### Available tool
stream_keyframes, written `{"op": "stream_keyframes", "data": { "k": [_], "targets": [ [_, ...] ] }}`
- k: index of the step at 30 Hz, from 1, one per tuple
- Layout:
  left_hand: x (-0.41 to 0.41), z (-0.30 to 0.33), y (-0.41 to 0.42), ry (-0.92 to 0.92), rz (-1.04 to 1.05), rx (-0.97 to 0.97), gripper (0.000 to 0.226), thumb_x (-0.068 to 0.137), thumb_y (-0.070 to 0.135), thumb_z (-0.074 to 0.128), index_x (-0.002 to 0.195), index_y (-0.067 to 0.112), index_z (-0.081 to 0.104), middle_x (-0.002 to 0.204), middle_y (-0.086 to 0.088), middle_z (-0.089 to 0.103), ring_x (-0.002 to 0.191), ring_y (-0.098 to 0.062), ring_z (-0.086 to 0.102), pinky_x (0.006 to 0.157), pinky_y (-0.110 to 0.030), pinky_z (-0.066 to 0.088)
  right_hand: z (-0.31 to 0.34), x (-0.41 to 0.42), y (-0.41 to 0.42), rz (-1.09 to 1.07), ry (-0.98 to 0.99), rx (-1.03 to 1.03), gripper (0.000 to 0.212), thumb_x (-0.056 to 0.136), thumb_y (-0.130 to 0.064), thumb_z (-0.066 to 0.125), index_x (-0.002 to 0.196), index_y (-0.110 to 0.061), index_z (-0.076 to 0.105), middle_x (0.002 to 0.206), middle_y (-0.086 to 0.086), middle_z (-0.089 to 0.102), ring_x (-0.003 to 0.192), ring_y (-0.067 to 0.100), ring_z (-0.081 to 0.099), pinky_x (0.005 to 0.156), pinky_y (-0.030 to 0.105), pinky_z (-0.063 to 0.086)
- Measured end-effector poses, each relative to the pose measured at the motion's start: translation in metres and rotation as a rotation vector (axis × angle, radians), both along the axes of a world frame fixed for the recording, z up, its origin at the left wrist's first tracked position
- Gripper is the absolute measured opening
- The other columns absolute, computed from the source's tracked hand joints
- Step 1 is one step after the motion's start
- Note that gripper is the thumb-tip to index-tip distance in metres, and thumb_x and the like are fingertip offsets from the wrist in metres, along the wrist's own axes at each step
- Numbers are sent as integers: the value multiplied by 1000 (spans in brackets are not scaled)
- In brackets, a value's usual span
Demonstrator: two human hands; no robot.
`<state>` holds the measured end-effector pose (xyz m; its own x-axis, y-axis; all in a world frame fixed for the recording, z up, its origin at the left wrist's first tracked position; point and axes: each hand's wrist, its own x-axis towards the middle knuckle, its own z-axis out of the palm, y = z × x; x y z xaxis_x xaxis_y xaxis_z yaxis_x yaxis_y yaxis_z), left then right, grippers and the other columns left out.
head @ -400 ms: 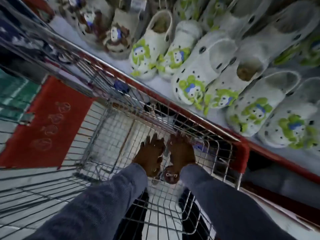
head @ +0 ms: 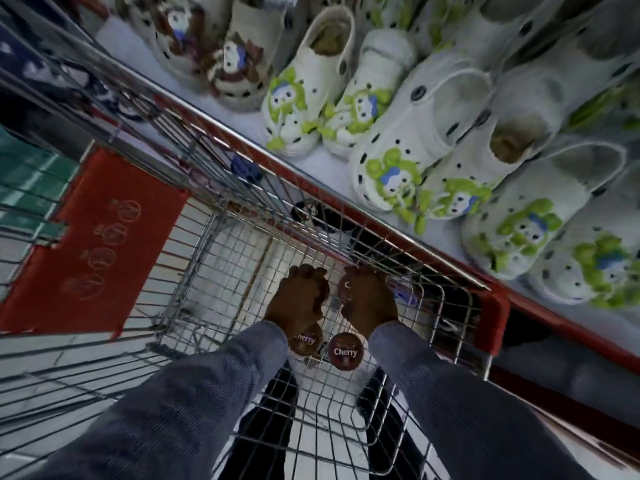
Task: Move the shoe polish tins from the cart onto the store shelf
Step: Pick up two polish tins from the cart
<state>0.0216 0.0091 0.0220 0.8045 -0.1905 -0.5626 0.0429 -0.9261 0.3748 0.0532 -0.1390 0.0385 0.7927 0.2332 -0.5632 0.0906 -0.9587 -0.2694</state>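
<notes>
- We look down into a wire cart (head: 214,258) pushed close beside a store shelf (head: 242,126); the shelf's red front edge (head: 398,230) runs just above the cart's far rim.
- The shelf is crowded with white clogs (head: 408,133) set side by side, and the only bare strip we see is a narrow one along its front edge.
- Inside the cart the floor to the left of our hands is open mesh; a red corner guard (head: 495,320) closes the right side.
- Our left hand (head: 298,306) is down in the cart with its fingers curled over one tin (head: 306,339), whose label shows at the wrist; we cannot tell how firmly it is held.
- Our right hand (head: 370,303) has its fingers closed around a second tin (head: 346,289), held at the fingertips.
- A third tin (head: 346,351) lies loose on the mesh between the two sleeves (head: 485,410), just beside the left hand's tin.
- Against the earlier frame, only one tin showed at the wrists then; now the hands sit further apart and three tins are exposed.
- The shelf and clogs fill more of the top of the view than before.
</notes>
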Motion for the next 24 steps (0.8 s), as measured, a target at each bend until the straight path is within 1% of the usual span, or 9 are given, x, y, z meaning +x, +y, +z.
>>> {"op": "stream_keyframes", "data": {
  "k": [3,6,9,11,14,17,21,22,24],
  "targets": [
    [1,49,13,-78,93,-39,62,67,19,66,128,14,55,136,-10,52,123,-35,48,99,-47,47,60,5,-1,-3,25,62,57,71,-22,76,124,-18,56,129,8,56,125,33,51,94,42,55],
    [1,113,28,-149,146,-129,53,62,21,67,114,17,61,116,-4,63,117,-27,54,101,-44,47,125,8,-5,-7,-76,146,73,67,-30,83,132,-20,51,134,7,55,126,32,52,97,44,53],
    [2,194,40,-293,158,-172,56,57,19,75,112,12,64,109,-5,64,106,-25,59,93,-32,47,206,12,-7,21,-139,215,79,67,-32,83,136,-18,48,133,7,55,124,31,53,99,41,50],
    [2,249,44,-400,139,-192,54,54,17,77,106,12,66,104,-2,63,100,-19,58,84,-23,44,260,12,-8,3,-178,242,75,65,-33,83,131,-19,51,127,4,59,119,28,56,93,39,52],
    [10,330,46,-531,108,-178,68,54,29,80,119,19,62,113,2,57,102,-10,52,86,-11,38,343,12,-15,8,-338,290,58,62,-40,78,113,-23,57,112,-1,65,106,24,62,82,38,55],
    [24,410,43,-666,49,-158,78,51,36,80,125,23,60,110,5,53,100,-9,52,89,-17,45,427,15,-27,27,-470,343,64,54,-51,72,111,-26,58,108,-5,64,101,20,63,83,38,55],
    [44,482,30,-774,21,-154,81,51,39,80,129,27,59,110,10,50,99,-10,55,83,-15,41,493,28,-46,20,-588,363,79,53,-37,84,125,-29,54,121,-5,57,106,18,62,91,38,55],
    [55,504,23,-839,-8,-162,80,52,39,81,129,28,59,112,10,51,101,-10,56,87,-15,42,513,35,-55,14,-646,364,83,54,-37,84,130,-29,52,126,-5,55,111,18,59,95,36,53],
    [67,518,16,-845,-13,-186,80,55,40,83,131,28,58,122,7,57,110,-11,58,99,-21,47,523,47,-61,16,-657,337,88,57,-40,84,136,-29,48,131,-5,52,120,16,53,101,33,48]
  ]
}}
